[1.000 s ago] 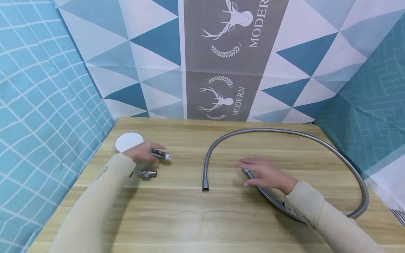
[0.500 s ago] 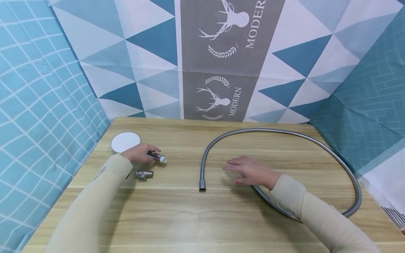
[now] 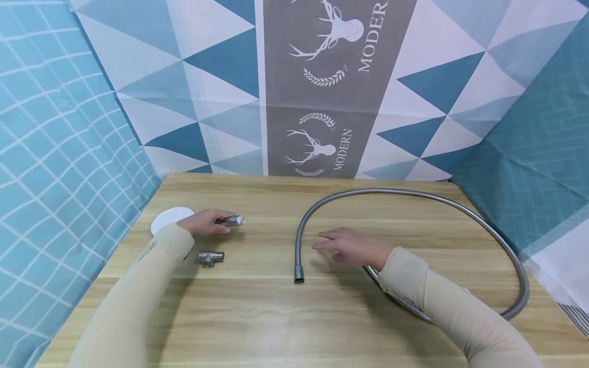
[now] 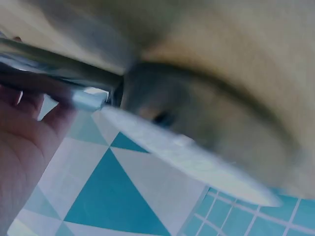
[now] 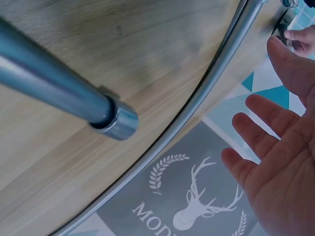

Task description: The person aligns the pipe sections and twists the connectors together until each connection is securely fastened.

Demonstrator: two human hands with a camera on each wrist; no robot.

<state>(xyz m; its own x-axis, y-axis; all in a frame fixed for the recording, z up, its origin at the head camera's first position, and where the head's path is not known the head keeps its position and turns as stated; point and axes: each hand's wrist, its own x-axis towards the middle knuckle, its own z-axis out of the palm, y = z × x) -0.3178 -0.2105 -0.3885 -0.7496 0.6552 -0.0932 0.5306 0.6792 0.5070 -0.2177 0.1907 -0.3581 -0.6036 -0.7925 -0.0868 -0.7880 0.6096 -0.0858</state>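
Probably light, stiff, slick where chromed: handheld shower head (image 3: pixel 170 220). Left hand (image 3: pixel 205 223) grips its handle (image 3: pixel 231 221), likely best hold. Right hand (image 3: pixel 353 247): fingers extended, empty, near springy-looking shower hose (image 3: pixel 368 191).

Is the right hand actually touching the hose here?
Apart. The right wrist view shows a clear gap between the right hand and every visible stretch of the hose.

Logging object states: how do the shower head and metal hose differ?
The shower head is gripped by the left hand, while the metal hose lies on the table, not gripped. The shower head has a broad white face; the metal hose is long, thin, grey and curved. Both have shiny parts.
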